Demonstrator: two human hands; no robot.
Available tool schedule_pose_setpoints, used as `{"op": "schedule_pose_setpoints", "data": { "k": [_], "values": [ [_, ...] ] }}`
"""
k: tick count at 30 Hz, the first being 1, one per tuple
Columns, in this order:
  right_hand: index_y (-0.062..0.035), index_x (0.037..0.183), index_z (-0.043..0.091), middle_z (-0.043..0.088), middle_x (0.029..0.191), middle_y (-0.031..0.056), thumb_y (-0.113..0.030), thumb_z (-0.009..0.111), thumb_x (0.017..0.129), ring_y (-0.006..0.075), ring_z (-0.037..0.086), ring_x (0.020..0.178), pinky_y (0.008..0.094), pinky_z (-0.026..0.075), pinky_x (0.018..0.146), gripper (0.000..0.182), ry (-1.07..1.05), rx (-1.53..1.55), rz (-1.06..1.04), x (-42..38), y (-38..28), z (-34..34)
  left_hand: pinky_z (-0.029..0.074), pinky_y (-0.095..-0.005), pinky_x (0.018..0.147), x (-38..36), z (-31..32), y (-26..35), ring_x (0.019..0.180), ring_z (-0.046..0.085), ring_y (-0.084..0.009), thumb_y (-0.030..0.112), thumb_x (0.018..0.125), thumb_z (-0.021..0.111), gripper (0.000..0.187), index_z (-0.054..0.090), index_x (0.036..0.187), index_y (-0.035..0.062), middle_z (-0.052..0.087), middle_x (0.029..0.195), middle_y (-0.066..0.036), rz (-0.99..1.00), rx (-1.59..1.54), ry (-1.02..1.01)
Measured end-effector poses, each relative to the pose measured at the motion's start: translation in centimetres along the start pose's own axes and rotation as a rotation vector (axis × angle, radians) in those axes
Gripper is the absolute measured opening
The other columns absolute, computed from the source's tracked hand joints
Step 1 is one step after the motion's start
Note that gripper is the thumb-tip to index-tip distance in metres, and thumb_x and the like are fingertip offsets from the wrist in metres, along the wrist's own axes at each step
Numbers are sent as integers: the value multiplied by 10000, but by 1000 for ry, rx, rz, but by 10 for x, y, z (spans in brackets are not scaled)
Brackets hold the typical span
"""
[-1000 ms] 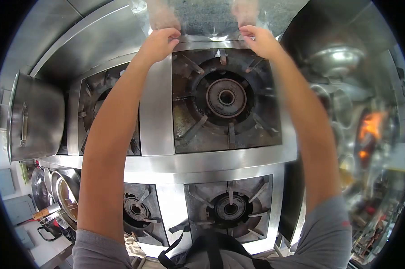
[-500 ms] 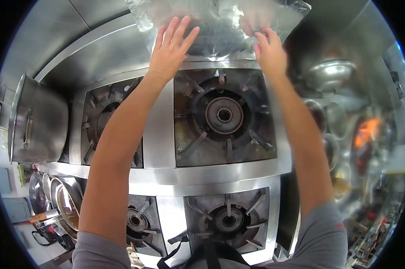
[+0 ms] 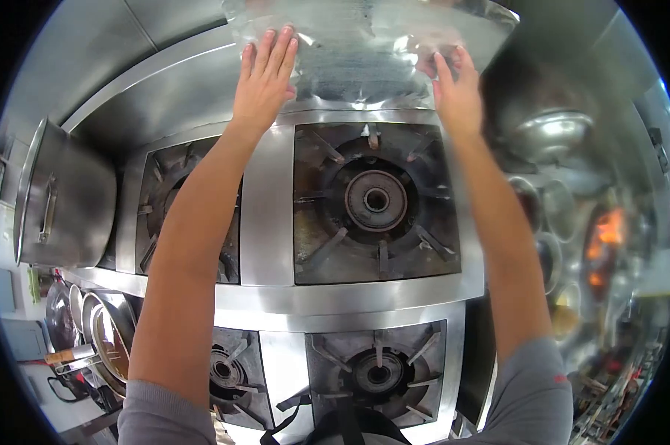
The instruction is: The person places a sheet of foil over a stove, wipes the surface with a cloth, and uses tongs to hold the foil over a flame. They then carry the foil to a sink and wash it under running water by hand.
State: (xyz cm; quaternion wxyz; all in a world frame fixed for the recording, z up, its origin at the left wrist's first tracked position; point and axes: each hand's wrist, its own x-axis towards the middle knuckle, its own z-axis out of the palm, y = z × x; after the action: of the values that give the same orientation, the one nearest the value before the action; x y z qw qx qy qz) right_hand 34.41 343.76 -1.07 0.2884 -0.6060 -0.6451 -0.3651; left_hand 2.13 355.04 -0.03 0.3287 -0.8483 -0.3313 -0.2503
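Observation:
A large shiny sheet of aluminium foil [image 3: 350, 59] covers part of the steel wall behind the stove, its upper edge cut off by the view. My left hand [image 3: 264, 83] lies nearly flat at the foil's left side, fingers stretched upward. Toward the right side, my right hand [image 3: 457, 93] touches or nearly touches the foil with its fingertips, fingers apart and slightly bent. Both arms reach over the stove. Directly below the foil is a back gas burner [image 3: 376, 199], with no flame showing.
A tall steel pot [image 3: 71, 196] stands at the left, above stacked pans [image 3: 109, 334]. Front burners [image 3: 378, 368] lie close to my body. Flames [image 3: 609, 226] burn at the right, near a metal bowl [image 3: 554, 133] and several round containers [image 3: 559, 211].
My left hand has shifted left along the foil, its fingers closer together. My right hand has moved slightly right and its fingers have straightened. The view has shifted a little.

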Motion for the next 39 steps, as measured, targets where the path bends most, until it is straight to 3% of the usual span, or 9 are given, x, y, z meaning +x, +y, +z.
{"op": "schedule_pose_setpoints", "data": {
  "k": [14,20,23,27,33,39],
  "values": [
    [-188,1354,419,299,1405,160,-21,607,727,378,458,1056,419,454,903,675,-7,-96,-45,-9,9,9,250,-514,1083,-12,0,-28,1390,214,-268,433,513,793,1156,209,1428,38,177,1521,-91,-76,-21,-23],
    [-130,1366,389,285,1421,157,-24,601,724,376,456,1050,407,458,897,684,-25,-115,-32,-12,20,0,219,-543,1086,-10,-2,-23,1402,184,-240,458,528,777,1151,195,1435,53,151,1531,-61,-101,2,-61],
    [-51,1341,391,309,1407,166,-56,624,727,362,467,1057,388,459,894,657,-59,-69,-53,-12,22,-9,193,-548,1094,-11,0,-23,1410,158,-249,462,538,772,1183,136,1454,65,130,1537,-70,-123,32,-79],
    [-46,1277,480,389,1378,129,-44,622,732,320,497,1078,383,464,886,563,20,19,-37,-14,23,-10,189,-557,1093,-11,0,-21,1410,160,-253,462,541,771,1194,117,1459,68,126,1537,-78,-111,18,-40],
    [-61,1247,487,412,1354,61,-63,643,665,271,491,1069,359,469,858,603,30,-82,-49,-11,25,-15,178,-563,1096,-10,0,-19,1411,157,-249,459,547,775,1192,115,1459,66,126,1538,-72,-140,35,-81],
    [-60,1247,489,409,1366,60,-82,645,651,270,490,1071,360,472,848,616,68,-153,15,-10,29,-14,170,-576,1092,-10,1,-20,1411,156,-248,455,545,782,1201,108,1459,64,128,1538,-73,-139,32,-78]
  ]
}}
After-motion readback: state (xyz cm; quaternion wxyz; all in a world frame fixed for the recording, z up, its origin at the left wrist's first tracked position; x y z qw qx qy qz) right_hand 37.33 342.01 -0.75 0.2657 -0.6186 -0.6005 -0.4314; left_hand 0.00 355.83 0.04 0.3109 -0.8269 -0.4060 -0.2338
